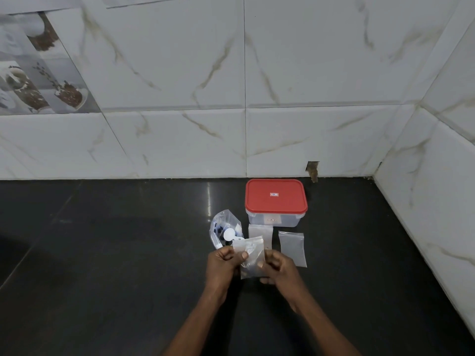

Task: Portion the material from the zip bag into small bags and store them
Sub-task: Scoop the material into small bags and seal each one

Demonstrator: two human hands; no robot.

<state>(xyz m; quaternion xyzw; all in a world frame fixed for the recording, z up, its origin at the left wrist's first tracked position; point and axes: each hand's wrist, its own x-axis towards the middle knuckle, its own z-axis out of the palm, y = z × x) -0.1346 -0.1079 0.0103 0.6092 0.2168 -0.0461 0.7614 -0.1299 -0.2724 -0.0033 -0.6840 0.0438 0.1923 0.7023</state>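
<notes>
A: Where is the small bag (251,253) the person is working on?
B: Lifted above the bench (102,265), toward its back right corner, between both hands. The left hand (226,263) pinches its left edge with the thumb on the front, and the right hand (279,268) curls its fingers round the right edge

A: How will it handle?
B: It looks like thin clear film, nearly weightless, limp and a little slick. It seems empty, though that is hard to tell through the plastic. It would likely flop over unless held near the mouth, so the sensible hold is a pinch on each lip by the zip strip, pulling them apart

A: And the zip bag (218,227)?
B: It sits just beyond the left hand with its mouth gaping and a white scoop (229,235) resting in it. Dark and blue bits show inside, but what they are cannot be told. It is soft too, and may slump or tip if the scoop is knocked

A: Anything in the way?
B: A second small bag (260,231) lies flat just in front of the box (285,220), and a third small bag (292,249) lies flat just beside the right hand. Both are light enough to slide at the brush of a wrist. The box stands by the bench's back edge against the wall (308,140) with its red lid (276,201) on, so it needs opening before anything is stored
</notes>
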